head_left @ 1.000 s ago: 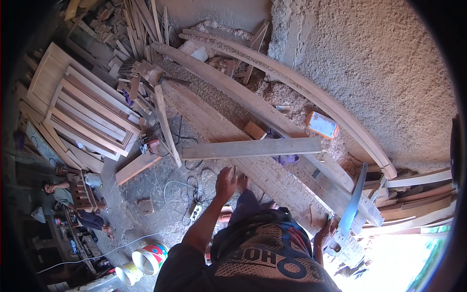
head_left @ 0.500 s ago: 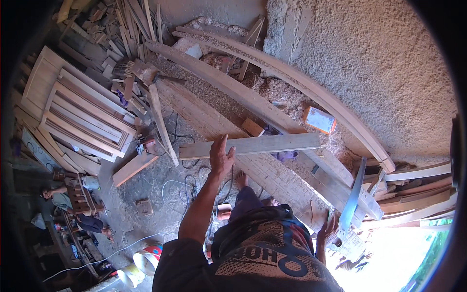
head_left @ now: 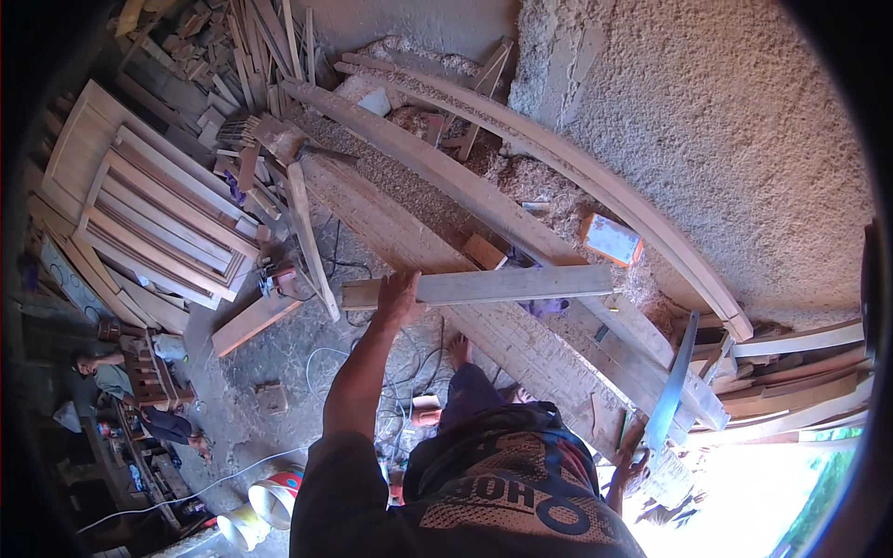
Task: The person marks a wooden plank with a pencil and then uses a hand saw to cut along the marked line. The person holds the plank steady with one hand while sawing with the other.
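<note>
Clock set on the middle of the view, 12 at the top. Board (head_left: 507, 285) lies just about at centre, long edges running 9 to 3, across plank (head_left: 372, 209) and over beam (head_left: 446, 172), both of which run roughly 10 to 4. Its 9 o'clock end juts past the plank's near edge, over floor (head_left: 251, 381); stick (head_left: 312, 246) stands just beside that end. Its 3 o'clock end sits near box (head_left: 606, 239); cannot tell if they touch. Block (head_left: 484, 251) close by the far edge, toward 12.

Room: widest stretch of floor opens from 7 to 9, cable (head_left: 314, 367) looped over part of it. Tighter from 1 to 3, where curved beam (head_left: 577, 153) runs along wall (head_left: 707, 139). Foot (head_left: 459, 352) at 6, near the plank's near edge. Co-worker (head_left: 113, 379) sits between 8 and 9, well apart.

Left hand (head_left: 400, 298) just off centre toward 8, gripping the board near its 9 o'clock end, back of hand up, fingers laid across toward the far edge; fingertips hidden. Forearm rises from 7, pointing between 12 and 1.

Right hand (head_left: 633, 462) low between 4 and 5, close to the body, curled round the handle of saw (head_left: 672, 395). Blade points up toward 1, well apart from the board; forearm mostly behind shirt (head_left: 507, 502)
</note>
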Motion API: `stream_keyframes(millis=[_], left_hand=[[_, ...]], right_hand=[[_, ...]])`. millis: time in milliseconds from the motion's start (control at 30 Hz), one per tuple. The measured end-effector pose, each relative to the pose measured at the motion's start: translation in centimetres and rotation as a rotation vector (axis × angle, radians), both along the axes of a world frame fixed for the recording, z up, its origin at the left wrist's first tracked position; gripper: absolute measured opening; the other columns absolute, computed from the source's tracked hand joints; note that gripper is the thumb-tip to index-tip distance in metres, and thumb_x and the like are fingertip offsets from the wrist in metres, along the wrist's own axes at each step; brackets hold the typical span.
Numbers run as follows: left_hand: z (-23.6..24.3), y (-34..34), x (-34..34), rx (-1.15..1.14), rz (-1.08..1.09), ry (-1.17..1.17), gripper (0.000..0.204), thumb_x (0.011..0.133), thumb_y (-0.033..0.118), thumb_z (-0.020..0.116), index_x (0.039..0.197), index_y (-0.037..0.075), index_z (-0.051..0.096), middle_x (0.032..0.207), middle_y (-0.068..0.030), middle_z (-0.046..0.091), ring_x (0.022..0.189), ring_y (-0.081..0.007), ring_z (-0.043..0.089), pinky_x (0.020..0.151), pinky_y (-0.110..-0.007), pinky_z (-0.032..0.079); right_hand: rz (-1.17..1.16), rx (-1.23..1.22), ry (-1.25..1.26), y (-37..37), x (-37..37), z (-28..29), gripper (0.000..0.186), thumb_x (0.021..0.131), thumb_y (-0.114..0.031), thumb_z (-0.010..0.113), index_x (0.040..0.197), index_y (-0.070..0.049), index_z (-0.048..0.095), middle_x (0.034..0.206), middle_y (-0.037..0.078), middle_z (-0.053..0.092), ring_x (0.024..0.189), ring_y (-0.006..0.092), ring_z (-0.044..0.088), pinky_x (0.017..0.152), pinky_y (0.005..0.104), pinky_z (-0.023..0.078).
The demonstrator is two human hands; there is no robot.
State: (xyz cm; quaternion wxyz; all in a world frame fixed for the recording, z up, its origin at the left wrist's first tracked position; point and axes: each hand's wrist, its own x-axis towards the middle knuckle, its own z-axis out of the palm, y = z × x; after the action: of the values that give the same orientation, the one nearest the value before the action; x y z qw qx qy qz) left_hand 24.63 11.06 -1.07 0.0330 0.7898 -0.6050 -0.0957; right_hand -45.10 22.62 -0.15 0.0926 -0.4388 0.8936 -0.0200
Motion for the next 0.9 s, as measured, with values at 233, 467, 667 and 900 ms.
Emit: stream_keyframes(millis=[233,467,667,900], left_hand=[[2.8,-0.5,-1.0,0.119,-0.046,0.014,0.084,0.062,0.046,0.088,0.129,0.007,0.057,0.12,-0.0174,0.062,0.119,-0.0339,0.057,0.102,-0.048,0.044],[1.3,1.5,-0.6,0.062,-0.05,0.13,0.087,0.061,0.051,0.087,0.126,0.003,0.055,0.108,-0.02,0.067,0.103,-0.0379,0.066,0.09,-0.047,0.053],[0.3,1.8,-2.3,0.033,0.067,0.269,0.086,0.062,0.052,0.086,0.126,0.005,0.054,0.114,-0.0214,0.068,0.102,-0.0382,0.068,0.086,-0.047,0.054],[2.5,2.1,-2.3,0.051,0.116,0.085,0.073,0.062,0.052,0.085,0.116,0.009,0.062,0.109,-0.0169,0.067,0.104,-0.0358,0.065,0.086,-0.051,0.051]], right_hand=[[0.023,0.145,0.003,0.2,-0.5,0.5,0.078,0.092,-0.04,0.064,0.158,-0.016,0.03,0.125,0.017,0.066,0.112,0.0351,0.063,0.093,0.0535,0.044],[0.306,-0.464,-0.118,-0.1,-2.7,-2.1,0.066,0.092,-0.007,0.055,0.155,-0.004,0.034,0.129,0.027,0.063,0.107,0.039,0.065,0.093,0.0493,0.046],[0.25,-0.537,-0.254,-0.1,-7.4,-3.5,0.056,0.097,-0.008,0.054,0.15,0.006,0.039,0.144,0.028,0.052,0.131,0.0397,0.054,0.106,0.0465,0.045],[0.198,-0.554,-0.856,-7.3,3.1,7.0,0.051,0.099,-0.015,0.059,0.146,0.0,0.045,0.111,0.008,0.064,0.082,0.0147,0.062,0.071,0.0289,0.052]])
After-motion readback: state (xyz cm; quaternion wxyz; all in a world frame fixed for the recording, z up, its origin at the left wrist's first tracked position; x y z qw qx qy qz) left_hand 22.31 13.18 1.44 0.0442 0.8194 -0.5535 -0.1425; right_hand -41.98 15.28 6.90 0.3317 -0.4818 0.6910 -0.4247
